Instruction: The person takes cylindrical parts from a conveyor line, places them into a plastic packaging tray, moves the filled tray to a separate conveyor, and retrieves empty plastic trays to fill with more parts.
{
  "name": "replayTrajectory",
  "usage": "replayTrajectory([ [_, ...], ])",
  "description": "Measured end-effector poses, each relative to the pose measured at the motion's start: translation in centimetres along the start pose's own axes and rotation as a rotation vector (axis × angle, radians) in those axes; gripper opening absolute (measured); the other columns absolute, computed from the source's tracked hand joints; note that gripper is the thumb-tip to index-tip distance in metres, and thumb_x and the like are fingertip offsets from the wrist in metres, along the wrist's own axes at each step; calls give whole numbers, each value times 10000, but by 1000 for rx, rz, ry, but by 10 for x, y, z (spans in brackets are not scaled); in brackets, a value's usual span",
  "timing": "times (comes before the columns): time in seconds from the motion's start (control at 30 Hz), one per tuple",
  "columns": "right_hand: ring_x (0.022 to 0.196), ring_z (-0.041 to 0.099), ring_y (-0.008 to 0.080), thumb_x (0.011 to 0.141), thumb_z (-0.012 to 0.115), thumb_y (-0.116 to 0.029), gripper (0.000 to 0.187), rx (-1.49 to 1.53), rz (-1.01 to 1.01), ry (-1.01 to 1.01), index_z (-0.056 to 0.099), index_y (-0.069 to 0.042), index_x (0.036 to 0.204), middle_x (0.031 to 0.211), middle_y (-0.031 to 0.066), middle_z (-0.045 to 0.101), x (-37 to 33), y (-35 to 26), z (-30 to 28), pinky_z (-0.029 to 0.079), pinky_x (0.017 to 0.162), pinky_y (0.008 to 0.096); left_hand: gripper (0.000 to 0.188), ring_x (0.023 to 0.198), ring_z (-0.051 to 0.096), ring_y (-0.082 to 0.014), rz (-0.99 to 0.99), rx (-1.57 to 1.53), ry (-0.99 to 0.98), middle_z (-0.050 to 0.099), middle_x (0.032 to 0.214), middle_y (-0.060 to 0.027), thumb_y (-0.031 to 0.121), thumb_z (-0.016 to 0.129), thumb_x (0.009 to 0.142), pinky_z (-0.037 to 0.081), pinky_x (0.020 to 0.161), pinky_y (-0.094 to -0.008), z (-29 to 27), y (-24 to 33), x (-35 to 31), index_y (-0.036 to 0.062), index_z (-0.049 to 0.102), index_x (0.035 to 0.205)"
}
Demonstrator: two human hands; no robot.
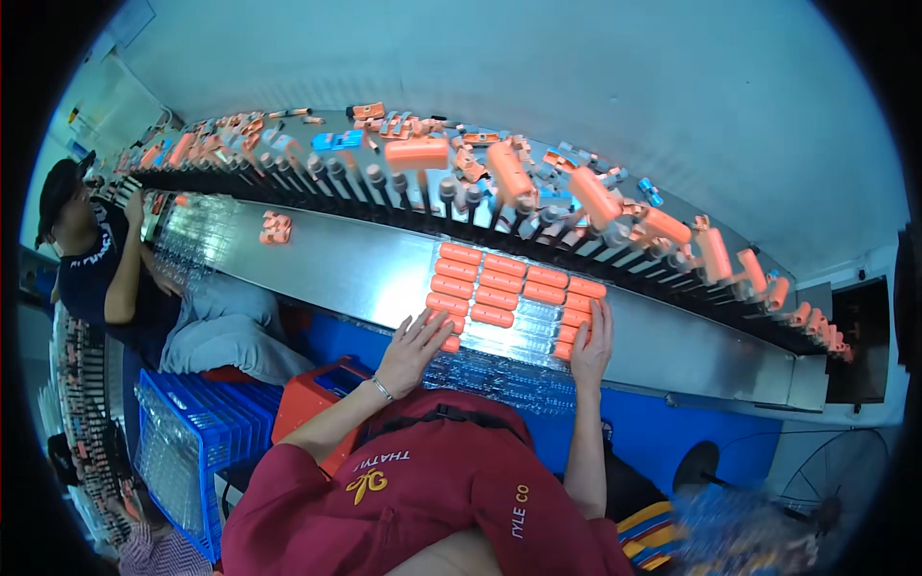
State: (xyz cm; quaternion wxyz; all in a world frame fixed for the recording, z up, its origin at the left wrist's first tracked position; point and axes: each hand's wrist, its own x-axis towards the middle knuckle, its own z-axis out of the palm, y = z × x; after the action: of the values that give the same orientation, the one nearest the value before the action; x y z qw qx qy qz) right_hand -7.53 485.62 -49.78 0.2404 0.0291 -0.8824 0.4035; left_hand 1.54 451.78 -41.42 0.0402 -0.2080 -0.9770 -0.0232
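Note:
Orange oblong plastic parts (499, 283) lie in columns in front of me on a metal bench, apparently in a clear plastic tray (535, 322) with bare pockets between the columns. My left hand (411, 353), a bracelet at its wrist, rests on the lower end of the leftmost column, its fingers stretched and apart. At the rightmost column, my right hand (593, 348) has its fingers extended along the outer edge of the orange parts. Neither hand visibly grips a part, though the palms hide some of the lowest ones.
Behind the bench runs a line of dark upright spindles (447, 197), several bearing orange parts. A small orange cluster (276, 228) lies to the left. More clear trays (509, 379) lie at the near edge. A blue crate (206, 451) and a seated co-worker (106, 240) are at left.

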Motion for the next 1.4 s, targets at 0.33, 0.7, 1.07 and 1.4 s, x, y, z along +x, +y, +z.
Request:
replayTrajectory([
  [0.33,1314,498,391,956,529,-84,421,-15,6,8,554,-30,1372,1458,188,488,5,59,-62,429,1076,450,738,1331,477,-392,446,-275,478,384,1533,-196,-62,629,820,400,1109,-487,-110,66,188,87,403,1507],
  [0.7,1370,438,401,962,532,-82,490,54,18,31,471,-22,1444,1497,217,424,26,89,-149,366,1134,453,367,1054,638,-336,291,106,73,654,1136,-129,77,666,849,513,874,-434,-189,73,295,77,625,1213],
  [1.07,1307,491,352,699,707,36,714,-327,-532,-84,577,-146,1377,1446,78,524,232,55,-322,465,1059,448,438,1073,635,-329,233,41,654,660,1166,-129,65,705,823,523,905,-431,-173,122,223,61,612,1251],
  [1.4,930,647,310,658,762,-89,270,-310,-834,-674,634,-63,895,887,105,681,290,75,-302,491,868,445,479,1119,610,-343,127,-332,231,621,1188,-130,77,732,824,519,943,-422,-48,253,153,80,598,1284],
])
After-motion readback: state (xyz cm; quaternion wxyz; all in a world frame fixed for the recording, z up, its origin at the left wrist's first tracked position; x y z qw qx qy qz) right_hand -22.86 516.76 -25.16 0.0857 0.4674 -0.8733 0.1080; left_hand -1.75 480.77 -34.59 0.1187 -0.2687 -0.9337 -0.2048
